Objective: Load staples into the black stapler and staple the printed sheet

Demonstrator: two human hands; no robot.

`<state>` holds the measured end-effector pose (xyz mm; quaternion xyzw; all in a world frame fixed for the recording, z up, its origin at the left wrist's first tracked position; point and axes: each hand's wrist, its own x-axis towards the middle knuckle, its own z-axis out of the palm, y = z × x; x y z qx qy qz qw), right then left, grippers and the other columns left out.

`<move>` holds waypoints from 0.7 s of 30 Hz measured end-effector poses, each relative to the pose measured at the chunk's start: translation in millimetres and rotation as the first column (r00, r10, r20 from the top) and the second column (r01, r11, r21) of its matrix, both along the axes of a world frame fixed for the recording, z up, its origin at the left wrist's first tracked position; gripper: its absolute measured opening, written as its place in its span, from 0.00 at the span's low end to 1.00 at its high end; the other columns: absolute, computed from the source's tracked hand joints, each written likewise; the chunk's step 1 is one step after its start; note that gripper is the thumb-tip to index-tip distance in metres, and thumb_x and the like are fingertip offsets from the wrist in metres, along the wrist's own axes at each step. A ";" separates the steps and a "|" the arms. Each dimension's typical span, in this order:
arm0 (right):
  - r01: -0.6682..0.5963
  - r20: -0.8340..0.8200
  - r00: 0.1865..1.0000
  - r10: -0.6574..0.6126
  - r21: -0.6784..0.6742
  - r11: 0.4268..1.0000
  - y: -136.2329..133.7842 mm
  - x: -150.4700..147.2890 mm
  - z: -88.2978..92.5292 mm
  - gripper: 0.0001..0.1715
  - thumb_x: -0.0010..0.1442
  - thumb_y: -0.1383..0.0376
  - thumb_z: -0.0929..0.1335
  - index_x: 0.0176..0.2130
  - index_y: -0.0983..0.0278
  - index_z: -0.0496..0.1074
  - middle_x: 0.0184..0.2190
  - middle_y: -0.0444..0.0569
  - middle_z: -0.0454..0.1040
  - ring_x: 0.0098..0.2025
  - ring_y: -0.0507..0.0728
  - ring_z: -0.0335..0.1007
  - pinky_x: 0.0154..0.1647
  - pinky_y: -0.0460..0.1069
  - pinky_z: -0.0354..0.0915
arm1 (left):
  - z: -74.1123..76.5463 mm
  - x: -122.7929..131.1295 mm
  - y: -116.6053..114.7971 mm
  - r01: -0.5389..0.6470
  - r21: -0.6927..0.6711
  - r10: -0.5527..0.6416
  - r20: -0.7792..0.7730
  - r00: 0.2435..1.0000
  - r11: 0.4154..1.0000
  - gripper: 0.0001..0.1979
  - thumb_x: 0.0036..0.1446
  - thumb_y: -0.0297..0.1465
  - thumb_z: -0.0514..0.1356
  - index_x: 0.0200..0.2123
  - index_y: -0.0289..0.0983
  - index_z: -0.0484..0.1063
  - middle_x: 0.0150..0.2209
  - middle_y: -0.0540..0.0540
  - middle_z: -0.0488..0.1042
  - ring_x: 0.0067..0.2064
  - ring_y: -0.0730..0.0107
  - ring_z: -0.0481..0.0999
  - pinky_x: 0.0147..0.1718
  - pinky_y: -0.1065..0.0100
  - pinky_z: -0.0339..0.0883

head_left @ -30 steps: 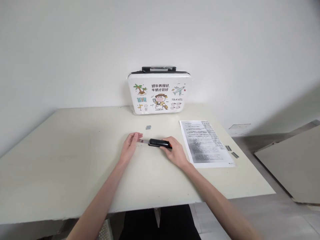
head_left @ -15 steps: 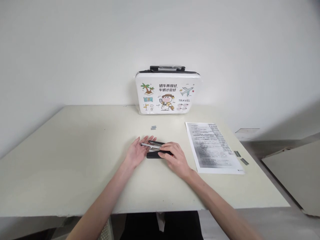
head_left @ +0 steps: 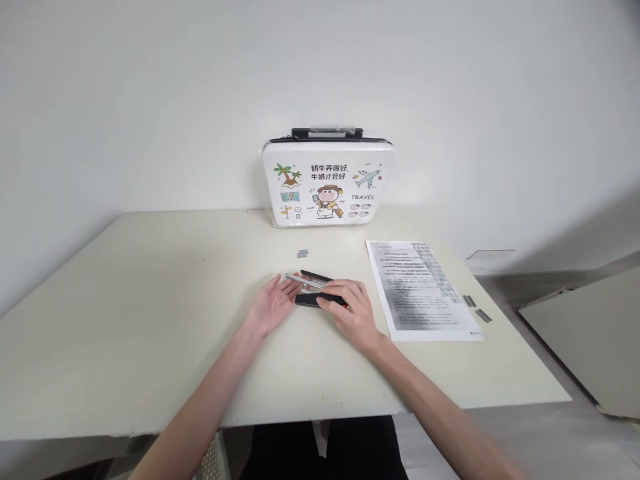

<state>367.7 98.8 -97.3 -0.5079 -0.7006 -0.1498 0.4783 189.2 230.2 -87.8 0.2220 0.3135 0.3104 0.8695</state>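
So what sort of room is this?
Perhaps an office or study corner: a pale table against a white wall, with a printed sheet on it and a stapler in the right hand.

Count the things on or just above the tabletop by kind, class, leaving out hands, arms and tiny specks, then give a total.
Small grey strips: 4 (2 before the case, 2 right of the sheet)
Black stapler: 1
Printed sheet: 1
White case: 1
Total: 7

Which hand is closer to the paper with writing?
Right. The right hand is just left of the printed sheet, holding the stapler. The left hand is farther left.
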 end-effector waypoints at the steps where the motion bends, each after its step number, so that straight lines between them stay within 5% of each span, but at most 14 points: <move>1: -0.014 -0.009 1.000 0.014 -0.028 1.000 0.3 0.3 -1.7 0.11 0.69 0.71 0.70 0.41 0.53 0.77 0.44 0.46 0.83 0.52 0.59 0.78 0.49 0.58 0.68 | -1.0 -0.4 0.1 0.005 0.032 -0.005 -0.017 1.000 0.999 0.13 0.70 0.31 0.56 0.45 0.32 0.79 0.50 0.34 0.81 0.54 0.56 0.81 0.58 0.59 0.73; 5: -0.023 -0.002 1.000 0.023 -0.079 0.997 1.1 0.4 -4.7 0.10 0.69 0.70 0.71 0.40 0.53 0.78 0.45 0.45 0.83 0.53 0.59 0.78 0.49 0.58 0.67 | -3.5 -1.8 -0.3 0.016 0.122 -0.003 -0.105 0.994 0.992 0.09 0.67 0.28 0.60 0.44 0.33 0.81 0.48 0.36 0.82 0.52 0.57 0.81 0.58 0.58 0.73; 9: 0.015 0.020 1.000 -0.015 0.007 1.000 0.1 -0.9 -1.6 0.11 0.69 0.71 0.70 0.40 0.54 0.77 0.44 0.47 0.83 0.52 0.60 0.78 0.47 0.57 0.67 | -2.1 -2.3 -1.3 0.011 0.132 0.004 -0.115 0.993 0.991 0.10 0.67 0.27 0.60 0.45 0.33 0.81 0.48 0.37 0.82 0.52 0.58 0.81 0.57 0.60 0.73; 14: 0.010 -0.038 0.999 -0.009 0.016 1.000 -0.8 3.4 -2.8 0.20 0.67 0.78 0.67 0.46 0.54 0.77 0.46 0.49 0.81 0.55 0.61 0.76 0.49 0.60 0.67 | 1.2 1.6 -4.2 -0.023 0.185 0.051 -0.151 0.987 0.982 0.07 0.65 0.29 0.62 0.37 0.33 0.80 0.43 0.37 0.82 0.48 0.58 0.81 0.54 0.60 0.73; 18: 0.045 -0.103 0.994 -0.044 0.008 0.999 -0.3 8.7 -6.7 0.26 0.63 0.81 0.65 0.49 0.53 0.76 0.48 0.49 0.80 0.55 0.63 0.74 0.52 0.63 0.68 | 2.3 2.6 -9.6 -0.126 0.395 0.215 -0.188 0.958 0.910 0.07 0.62 0.31 0.65 0.42 0.36 0.80 0.34 0.47 0.76 0.35 0.68 0.76 0.41 0.66 0.70; 21: 0.058 -0.136 0.989 -0.059 -0.007 0.998 -0.3 9.6 -6.5 0.28 0.63 0.81 0.65 0.50 0.52 0.76 0.48 0.49 0.80 0.55 0.64 0.74 0.52 0.64 0.69 | 4.2 -0.1 -14.6 -0.071 0.548 0.276 -0.302 0.913 0.834 0.14 0.60 0.32 0.66 0.49 0.39 0.81 0.28 0.54 0.67 0.28 0.73 0.66 0.33 0.69 0.62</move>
